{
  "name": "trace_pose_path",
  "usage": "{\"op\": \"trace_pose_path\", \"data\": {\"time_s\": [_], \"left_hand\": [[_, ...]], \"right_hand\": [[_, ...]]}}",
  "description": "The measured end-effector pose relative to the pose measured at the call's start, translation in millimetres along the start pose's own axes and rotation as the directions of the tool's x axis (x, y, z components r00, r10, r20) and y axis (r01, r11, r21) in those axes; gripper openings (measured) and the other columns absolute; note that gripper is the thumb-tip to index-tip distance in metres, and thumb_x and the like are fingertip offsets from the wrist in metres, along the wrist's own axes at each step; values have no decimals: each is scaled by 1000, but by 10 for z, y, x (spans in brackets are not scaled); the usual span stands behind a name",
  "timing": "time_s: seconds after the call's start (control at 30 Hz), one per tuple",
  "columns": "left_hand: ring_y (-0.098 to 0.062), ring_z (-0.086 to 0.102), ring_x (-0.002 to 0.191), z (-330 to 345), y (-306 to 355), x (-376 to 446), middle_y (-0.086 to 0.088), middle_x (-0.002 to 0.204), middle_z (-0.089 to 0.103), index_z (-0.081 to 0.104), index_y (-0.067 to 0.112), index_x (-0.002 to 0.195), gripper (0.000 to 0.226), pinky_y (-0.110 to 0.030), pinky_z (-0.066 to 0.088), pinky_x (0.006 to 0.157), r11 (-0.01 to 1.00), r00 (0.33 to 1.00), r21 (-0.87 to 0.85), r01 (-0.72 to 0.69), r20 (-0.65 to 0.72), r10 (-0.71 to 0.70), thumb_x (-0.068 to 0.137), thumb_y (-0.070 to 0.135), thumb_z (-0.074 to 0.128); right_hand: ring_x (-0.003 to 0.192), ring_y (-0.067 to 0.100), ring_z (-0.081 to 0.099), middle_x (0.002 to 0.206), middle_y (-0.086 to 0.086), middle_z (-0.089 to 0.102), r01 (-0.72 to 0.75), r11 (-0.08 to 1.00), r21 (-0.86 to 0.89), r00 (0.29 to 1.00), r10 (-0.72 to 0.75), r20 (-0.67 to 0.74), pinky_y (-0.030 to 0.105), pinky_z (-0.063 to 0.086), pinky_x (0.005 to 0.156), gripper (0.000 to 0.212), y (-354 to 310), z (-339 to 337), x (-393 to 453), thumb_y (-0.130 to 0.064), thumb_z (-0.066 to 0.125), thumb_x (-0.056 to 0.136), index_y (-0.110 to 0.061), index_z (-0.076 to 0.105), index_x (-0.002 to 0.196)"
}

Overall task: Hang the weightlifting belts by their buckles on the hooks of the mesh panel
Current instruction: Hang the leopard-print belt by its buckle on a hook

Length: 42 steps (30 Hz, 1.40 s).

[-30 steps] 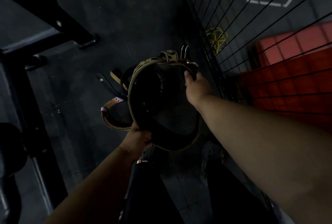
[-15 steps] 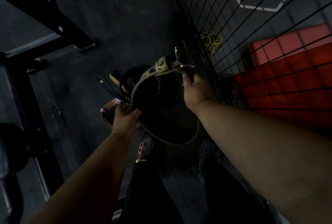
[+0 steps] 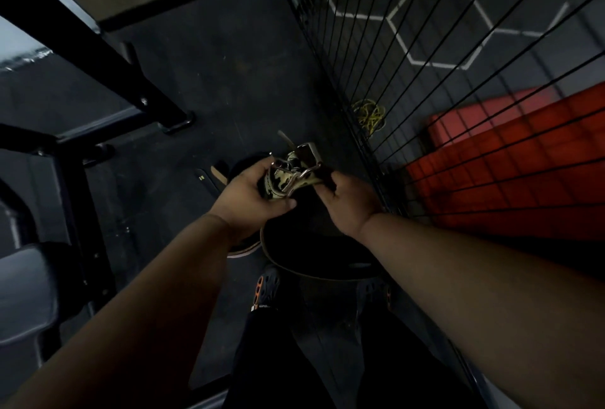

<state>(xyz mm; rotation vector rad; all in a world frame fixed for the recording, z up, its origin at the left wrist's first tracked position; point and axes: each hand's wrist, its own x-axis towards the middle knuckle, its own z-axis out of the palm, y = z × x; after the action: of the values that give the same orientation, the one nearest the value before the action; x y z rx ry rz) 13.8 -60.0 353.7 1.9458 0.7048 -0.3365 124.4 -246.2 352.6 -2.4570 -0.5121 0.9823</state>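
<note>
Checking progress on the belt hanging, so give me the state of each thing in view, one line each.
Camouflage belt: held up in both hands, not hung.
Buckle: between the hands, off any hook.
Left hand: grips the belt's buckle end.
Right hand: grips the belt near the mesh panel.
Other belts: lying on the floor.

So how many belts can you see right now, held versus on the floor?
Held in both hands: 1, the camo belt, left hand and right hand near its buckle.
On the floor: at least 2, a dark belt and a tan-edged belt, both partly hidden.
Total: 3
</note>
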Motion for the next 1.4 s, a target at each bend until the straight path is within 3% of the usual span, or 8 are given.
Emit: {"op": "trace_pose_path", "data": {"time_s": [0.17, 0.3, 0.4, 0.57, 0.83, 1.03, 1.2, 1.4], "left_hand": [[-4, 65, 114, -136, 333, -220, 9, 122, 65, 62, 42, 126, 67, -25, 49, 107, 997, 997, 45, -58, -39, 60, 65, 51, 87], [-10, 63, 116, -308, 586, -430, 9, 127, 58, 66, 38, 129, 64, -30, 49, 109, 996, 997, 83, -33, -64, 39, 68, 33, 86], [-13, 66, 111, -443, 697, -577, 9, 122, 62, 70, 44, 110, 55, -34, 52, 105, 1000, 996, 24, -6, -84, 8, 56, 46, 79], [-25, 76, 99, -752, 880, -794, -7, 115, 74, 77, 35, 97, 41, -52, 60, 97, 991, 996, -135, 5, -89, -17, 56, 38, 80], [-11, 76, 90, -1269, 1278, -1314, -3, 105, 80, 68, 13, 125, 70, -31, 61, 84, 968, 993, -247, -54, -113, 26, 60, 18, 92], [20, 64, 99, -1369, 1644, -1604, 13, 124, 68, 65, 37, 120, 60, 1, 43, 86, 968, 968, -98, -231, -120, 219, 83, -7, 82], [5, 65, 116, -1321, 2016, -1698, 12, 129, 67, 68, 55, 115, 63, -3, 44, 93, 949, 948, -23, -314, -53, 313, 75, 12, 89], [-7, 64, 123, -1189, 2539, -1689, 4, 133, 66, 66, 63, 115, 63, -32, 45, 115, 878, 880, 63, -475, 51, 473, 59, 38, 80]], "right_hand": [[112, 37, 64, 120, 16, 69, 52, 998, 36, 999, -51, -10, 37, 51, 88, 38, -193, -291, -235, -46, 56, 102, -14, 66, 118], [122, 26, 63, 130, 4, 70, 180, 979, 94, 983, -181, 0, 26, 47, 93, 40, -354, -518, -436, -42, 64, 99, -26, 65, 136], [120, 20, 64, 130, 2, 70, 244, 964, 105, 969, -248, 23, 19, 41, 87, 42, -486, -678, -562, -40, 69, 97, -22, 64, 135], [126, 15, 62, 133, -2, 68, 281, 947, 156, 960, -280, -29, 37, 49, 106, 81, -571, -957, -766, -86, 50, 82, -27, 64, 136], [131, 13, 57, 138, -7, 64, 286, 911, 297, 958, -268, -100, 35, 43, 113, 74, -677, -1466, -1326, -81, 48, 86, -31, 58, 139], [119, 5, 61, 125, -13, 67, 366, 839, 403, 928, -296, -227, 21, 44, 100, 46, -866, -1771, -1733, -67, 58, 82, -45, 58, 123], [113, -10, 56, 125, -19, 63, 419, 817, 396, 906, -349, -238, 16, 43, 99, 59, -1054, -1925, -2034, -65, 61, 81, -38, 58, 134], [104, -9, 65, 112, -20, 72, 408, 835, 368, 880, -252, -404, 25, 50, 94, 45, -887, -2156, -2403, -70, 63, 88, -43, 62, 124]]}}
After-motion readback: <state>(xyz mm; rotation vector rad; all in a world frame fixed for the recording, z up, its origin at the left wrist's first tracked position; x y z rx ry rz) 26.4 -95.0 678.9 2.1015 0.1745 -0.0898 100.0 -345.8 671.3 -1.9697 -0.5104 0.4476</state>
